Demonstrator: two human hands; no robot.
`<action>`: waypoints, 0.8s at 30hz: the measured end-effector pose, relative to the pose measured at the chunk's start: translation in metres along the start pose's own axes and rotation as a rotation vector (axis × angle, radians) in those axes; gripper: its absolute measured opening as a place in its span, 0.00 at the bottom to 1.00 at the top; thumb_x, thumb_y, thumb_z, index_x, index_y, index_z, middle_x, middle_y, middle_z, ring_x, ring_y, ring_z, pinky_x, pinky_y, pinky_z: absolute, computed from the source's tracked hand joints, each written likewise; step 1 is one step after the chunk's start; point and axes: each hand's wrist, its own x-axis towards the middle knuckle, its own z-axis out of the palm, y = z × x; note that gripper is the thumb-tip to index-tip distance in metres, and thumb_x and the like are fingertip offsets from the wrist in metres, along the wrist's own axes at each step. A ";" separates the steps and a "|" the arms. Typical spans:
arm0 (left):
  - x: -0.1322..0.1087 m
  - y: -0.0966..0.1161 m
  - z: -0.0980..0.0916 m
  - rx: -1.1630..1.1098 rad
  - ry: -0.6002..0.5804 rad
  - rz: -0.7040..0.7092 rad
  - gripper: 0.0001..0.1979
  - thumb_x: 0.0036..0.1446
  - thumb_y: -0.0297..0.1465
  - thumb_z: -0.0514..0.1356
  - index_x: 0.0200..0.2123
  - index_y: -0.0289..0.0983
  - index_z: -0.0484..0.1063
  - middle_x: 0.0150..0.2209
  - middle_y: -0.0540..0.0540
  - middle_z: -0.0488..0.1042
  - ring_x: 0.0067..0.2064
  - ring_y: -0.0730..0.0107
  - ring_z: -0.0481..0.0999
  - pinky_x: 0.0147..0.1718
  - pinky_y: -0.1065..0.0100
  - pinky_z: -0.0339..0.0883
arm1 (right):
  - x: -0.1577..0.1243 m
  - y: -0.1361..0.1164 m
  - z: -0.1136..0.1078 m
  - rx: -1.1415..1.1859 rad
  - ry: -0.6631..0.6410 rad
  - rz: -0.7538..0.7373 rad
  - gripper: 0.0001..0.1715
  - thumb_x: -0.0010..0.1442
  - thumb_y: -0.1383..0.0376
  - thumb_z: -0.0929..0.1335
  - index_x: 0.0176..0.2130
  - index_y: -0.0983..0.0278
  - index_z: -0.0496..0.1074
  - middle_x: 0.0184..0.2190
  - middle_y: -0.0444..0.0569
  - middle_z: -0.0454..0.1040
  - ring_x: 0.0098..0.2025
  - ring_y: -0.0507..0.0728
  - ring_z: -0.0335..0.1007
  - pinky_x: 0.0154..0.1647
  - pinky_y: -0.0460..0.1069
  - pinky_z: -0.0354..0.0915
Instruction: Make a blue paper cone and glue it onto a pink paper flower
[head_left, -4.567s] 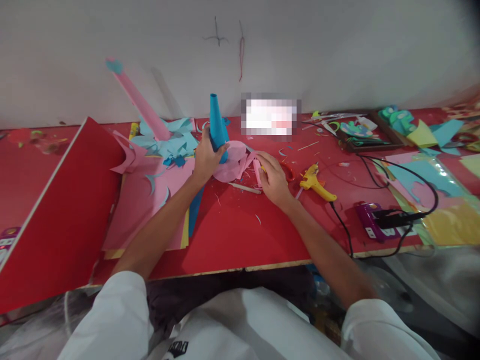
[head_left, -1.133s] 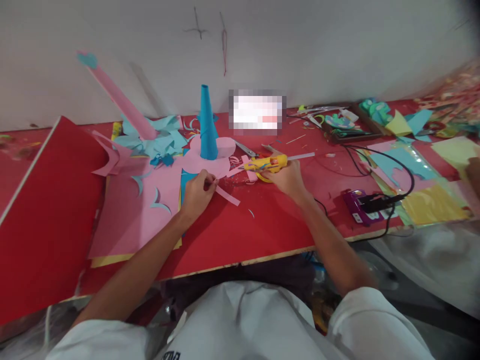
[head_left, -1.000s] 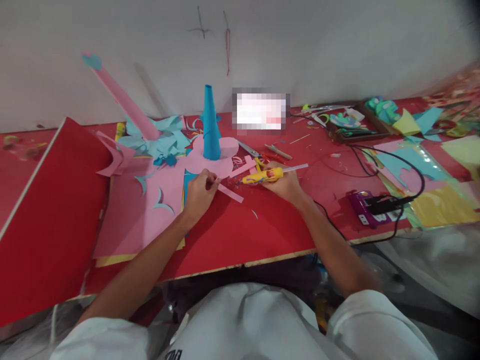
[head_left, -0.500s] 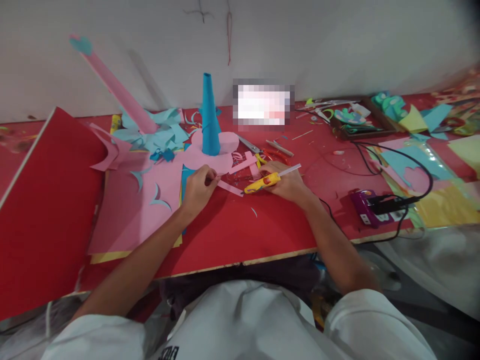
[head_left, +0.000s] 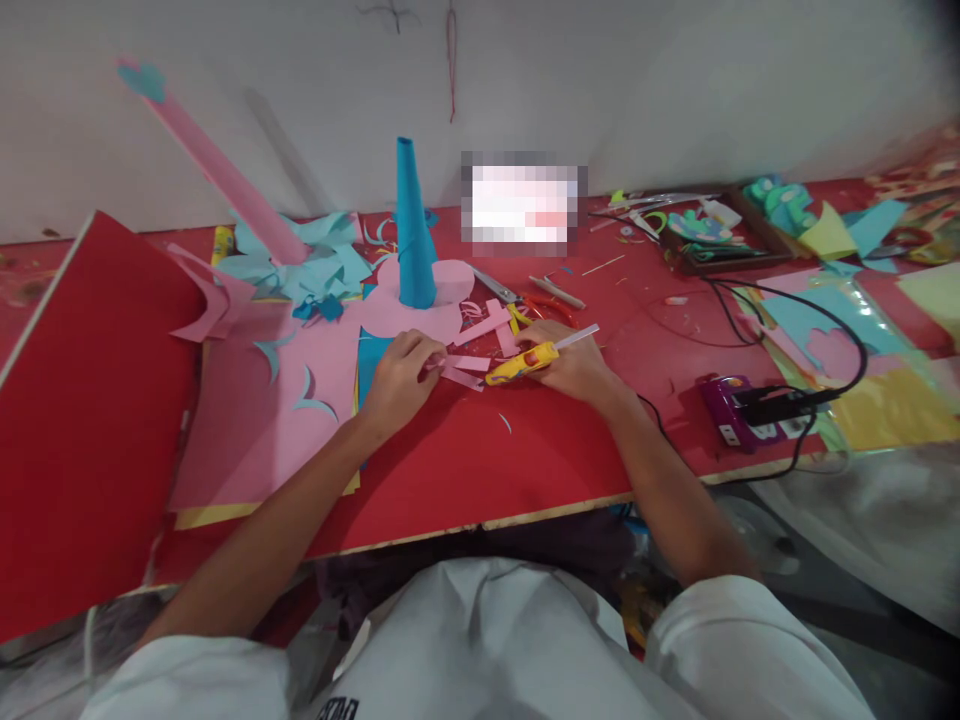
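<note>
My left hand (head_left: 401,375) pinches one end of a narrow pink paper strip (head_left: 466,371) that lies on the red table (head_left: 480,460). My right hand (head_left: 574,365) grips a yellow hot glue gun (head_left: 523,364), its nozzle pointing left at the strip's far end. A white glue stick pokes out of the gun's back. Just beyond my hands a blue paper cone (head_left: 412,230) stands upright on a pink paper disc (head_left: 420,305). More pink strips (head_left: 491,325) lie between the disc and my right hand.
Pink sheets (head_left: 262,420) and blue scraps (head_left: 300,270) lie at the left, with a leaning pink tube (head_left: 217,175) and a tilted red board (head_left: 82,400). Scissors (head_left: 499,292) lie behind. A purple power strip (head_left: 739,420) with black cables and coloured papers (head_left: 862,370) fill the right.
Earlier my left hand held the cone; it now pinches a pink strip. My right hand picked up the glue gun and lowered its nozzle toward the strip.
</note>
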 end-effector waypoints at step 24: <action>0.003 0.001 0.005 0.109 -0.266 0.007 0.11 0.71 0.30 0.57 0.50 0.40 0.79 0.47 0.40 0.80 0.50 0.53 0.79 0.53 0.53 0.70 | 0.001 -0.006 -0.013 0.002 -0.069 0.095 0.07 0.63 0.61 0.73 0.43 0.56 0.78 0.43 0.50 0.83 0.47 0.64 0.80 0.47 0.56 0.72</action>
